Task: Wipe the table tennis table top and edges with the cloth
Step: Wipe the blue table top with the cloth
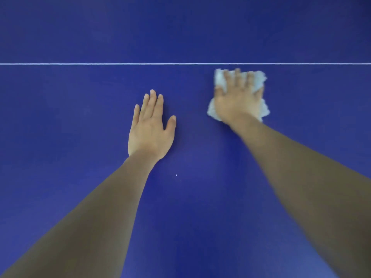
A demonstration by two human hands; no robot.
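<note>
Fingers (237,77) of the right hand (236,97), apparently spread, press the cloth (219,80); it may bunch, skipping the table (60,117) edges.

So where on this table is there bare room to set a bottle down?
Bare blue top lies beyond the white line, left of the left hand, and right of the cloth under the right hand. The strip between the hands is tighter, with a small white speck nearer.
</note>
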